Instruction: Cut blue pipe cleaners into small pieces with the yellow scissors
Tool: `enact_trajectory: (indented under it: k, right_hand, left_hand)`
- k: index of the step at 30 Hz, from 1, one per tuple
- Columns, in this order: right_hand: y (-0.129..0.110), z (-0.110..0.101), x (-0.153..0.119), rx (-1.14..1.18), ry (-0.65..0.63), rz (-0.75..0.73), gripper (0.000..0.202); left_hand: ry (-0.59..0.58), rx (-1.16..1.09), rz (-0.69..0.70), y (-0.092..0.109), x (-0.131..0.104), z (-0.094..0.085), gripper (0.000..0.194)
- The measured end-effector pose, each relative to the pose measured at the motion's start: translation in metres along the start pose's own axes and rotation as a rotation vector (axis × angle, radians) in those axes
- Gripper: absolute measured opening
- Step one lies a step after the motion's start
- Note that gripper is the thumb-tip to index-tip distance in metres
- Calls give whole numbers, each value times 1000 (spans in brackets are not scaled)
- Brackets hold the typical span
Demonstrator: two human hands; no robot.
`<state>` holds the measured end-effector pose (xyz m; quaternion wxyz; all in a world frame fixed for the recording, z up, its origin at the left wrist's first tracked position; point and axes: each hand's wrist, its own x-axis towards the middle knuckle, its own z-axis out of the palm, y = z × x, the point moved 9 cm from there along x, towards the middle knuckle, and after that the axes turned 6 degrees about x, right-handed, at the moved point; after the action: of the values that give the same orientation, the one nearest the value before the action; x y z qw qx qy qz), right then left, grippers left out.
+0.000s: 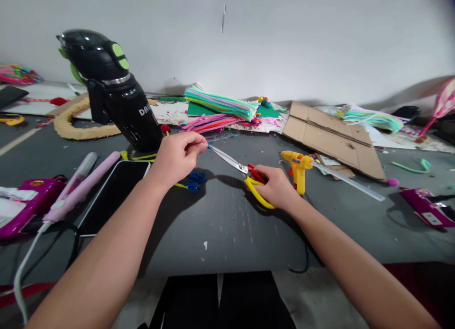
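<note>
Scissors: the scissors [244,169] are held above the desk [227,243], blades aimed toward 10 o'clock from the pivot; whether the blades are parted cannot be told.
Cut risk: the left fingertips [203,140] could be nicked, since they are placed right at the blade tips; a slip or an early squeeze would be the cause.
Blue bit: a blue bit [209,145] is seen at those fingertips (too small to be made out well); it could be dropped if the pinch were loosened.
Glue gun: it is stood at 3 o'clock of the pivot, just beside the right wrist; the glue gun [297,170] could be tipped by a swing of that arm, and a burn could follow if it is hot, which is not shown.
Blue fluff: the blue fluff [195,182] is left on the desk, a little below 9 o'clock of the pivot, where it could be brushed by a lowered hand.
Left hand: the left hand [180,154] is raised, its forearm brought in from between 7 and 8 o'clock; thumb and forefinger are pressed together, the blue bit apparently pinched.
Right hand: the right hand [275,183] is closed around the red and yellow handles, its forearm brought in from 4 o'clock; most finger placement is hidden.
</note>
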<state>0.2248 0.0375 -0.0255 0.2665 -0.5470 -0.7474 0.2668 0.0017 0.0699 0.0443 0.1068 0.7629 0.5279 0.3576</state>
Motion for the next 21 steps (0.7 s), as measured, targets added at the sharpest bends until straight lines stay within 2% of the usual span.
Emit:
enact_trajectory:
  k: [15, 21]
  right_hand:
    - [3, -2, 0, 10, 12, 11, 19]
    - [6, -4, -1, 61, 34, 39, 27]
  left_hand:
    - [-2, -31, -44, -5, 0, 1, 14]
    - [12, -88, -67, -8, -1, 0, 14]
